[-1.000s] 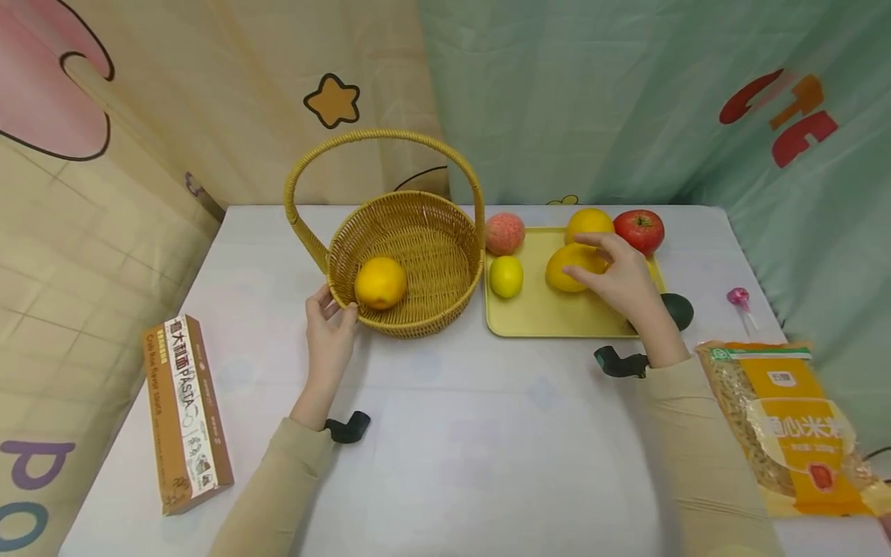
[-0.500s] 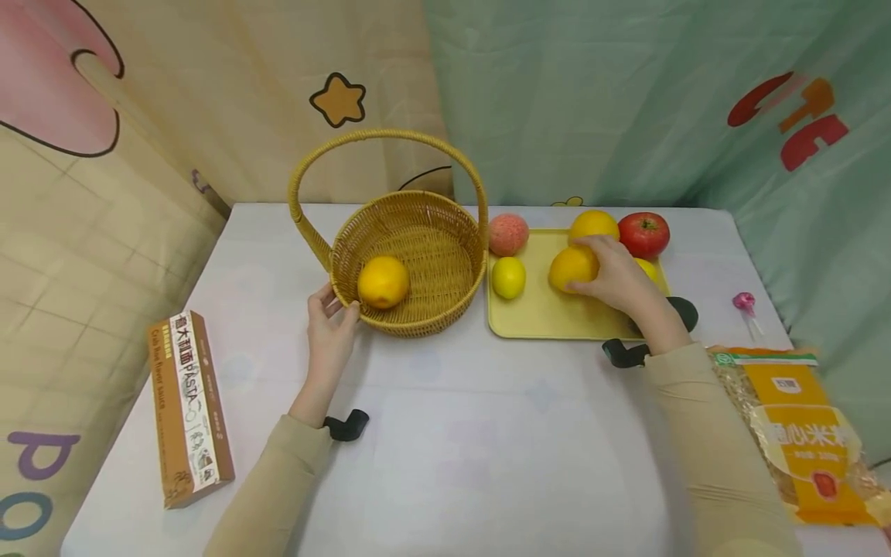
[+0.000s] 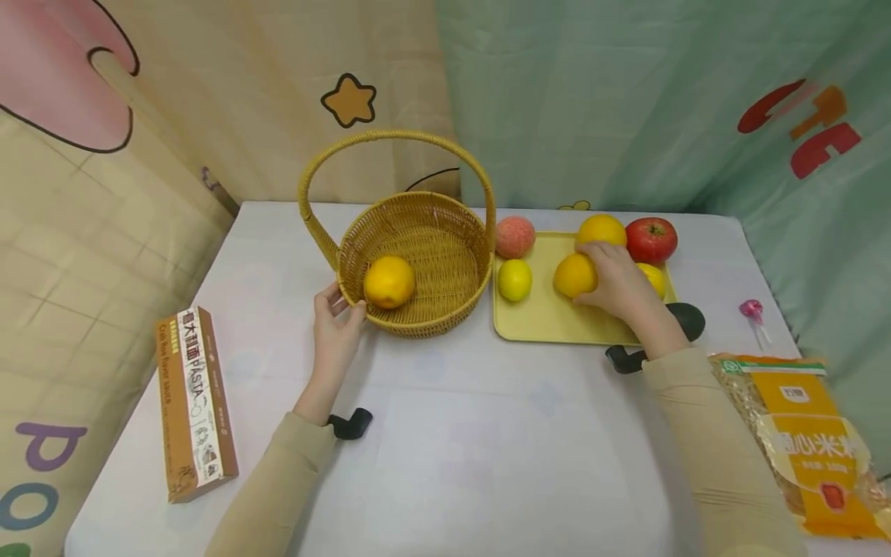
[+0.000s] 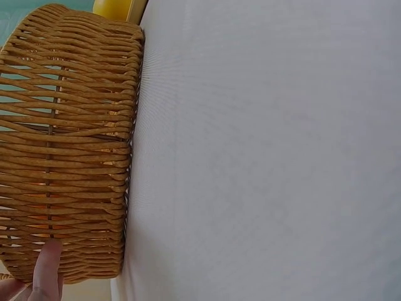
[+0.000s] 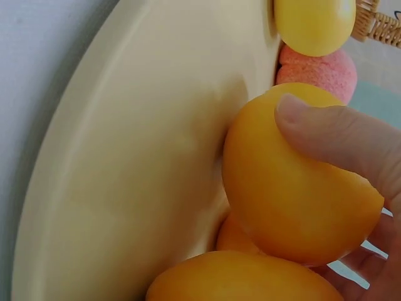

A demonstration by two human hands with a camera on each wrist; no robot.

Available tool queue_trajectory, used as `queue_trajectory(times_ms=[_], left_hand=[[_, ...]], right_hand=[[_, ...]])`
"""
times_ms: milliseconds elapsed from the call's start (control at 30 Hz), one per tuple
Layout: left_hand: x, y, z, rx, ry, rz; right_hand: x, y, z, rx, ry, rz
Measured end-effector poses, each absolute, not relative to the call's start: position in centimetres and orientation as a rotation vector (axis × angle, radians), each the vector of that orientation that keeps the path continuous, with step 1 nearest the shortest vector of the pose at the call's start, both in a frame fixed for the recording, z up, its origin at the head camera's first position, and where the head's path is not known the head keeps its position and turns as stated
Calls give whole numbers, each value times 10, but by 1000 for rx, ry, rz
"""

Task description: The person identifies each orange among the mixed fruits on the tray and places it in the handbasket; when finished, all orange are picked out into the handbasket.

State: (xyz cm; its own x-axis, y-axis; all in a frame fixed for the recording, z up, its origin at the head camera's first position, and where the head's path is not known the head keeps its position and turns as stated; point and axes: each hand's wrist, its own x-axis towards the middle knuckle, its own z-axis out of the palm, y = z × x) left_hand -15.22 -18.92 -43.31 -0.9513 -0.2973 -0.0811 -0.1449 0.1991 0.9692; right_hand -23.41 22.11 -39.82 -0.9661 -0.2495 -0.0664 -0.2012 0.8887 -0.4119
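Note:
My left hand (image 3: 337, 325) pinches the near left rim of a tall-handled wicker basket (image 3: 445, 313), thumb at the rim and fingers against its outer side. In the left wrist view a finger (image 4: 47, 269) lies along the woven wall (image 4: 69, 163). Inside the basket sits one orange-yellow fruit (image 3: 389, 282). My right hand (image 3: 618, 285) holds a similar smooth orange-yellow fruit (image 3: 575, 275) over the yellow tray (image 3: 550, 325). In the right wrist view my thumb lies across the held fruit (image 5: 288, 182), with fingers partly hidden behind it.
On the tray are a yellow lemon-like fruit (image 3: 514, 280), an orange-yellow fruit (image 3: 602, 230) and another yellow fruit (image 3: 653, 278). A peach (image 3: 515, 237), a red apple (image 3: 651, 240) and a dark green fruit (image 3: 687, 319) sit around its edges. Farther out are a lollipop (image 3: 752, 309), noodle bag (image 3: 800, 449) and pasta box (image 3: 195, 402).
My right hand has closed from a spread grasp onto the orange-yellow fruit, which now appears turned. My left hand stays at the basket rim. The whole head view has shifted slightly.

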Motion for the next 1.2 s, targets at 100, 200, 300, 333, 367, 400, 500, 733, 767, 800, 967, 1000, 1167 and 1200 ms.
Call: queue_trajectory(times_ms=[100,200,300,333,367,400,500,733,767,800,967,1000,1167,1200], left_hand=[[-152,-189,-432,442,-2339,-1861],[-152,-189,-430,455,-2349,-1852],[-152,-188,-430,456,-2355,-1844],[-151,-188,-430,453,-2355,-1841],[-151,-188,-430,448,-2354,-1838],[-151,-188,-430,445,-2352,-1836],[-151,-188,-431,435,-2349,-1830],[-151,-188,-431,426,-2340,-1832],[-151,-188,-431,427,-2342,-1830],[-151,-188,-431,428,-2344,-1827],[-152,-189,-432,430,-2344,-1823],[-152,-189,-433,432,-2338,-1829],[-153,-188,-434,439,-2319,-1847],[-153,-188,-434,438,-2317,-1847]], right_hand=[[-235,222,-400,-335,2942,-661],[-234,221,-400,-306,2945,-727],[-231,222,-399,-265,2945,-823],[-230,221,-398,-245,2942,-860],[-229,221,-397,-224,2940,-894],[-228,221,-396,-203,2935,-926],[-225,220,-394,-147,2916,-1021],[-220,215,-394,-48,2824,-1208],[-219,214,-395,-36,2803,-1242],[-218,213,-396,-28,2783,-1277],[-214,203,-400,-57,2687,-1453],[-213,201,-400,-65,2669,-1482],[-208,183,-401,-125,2579,-1608],[-207,179,-401,-145,2560,-1633]])
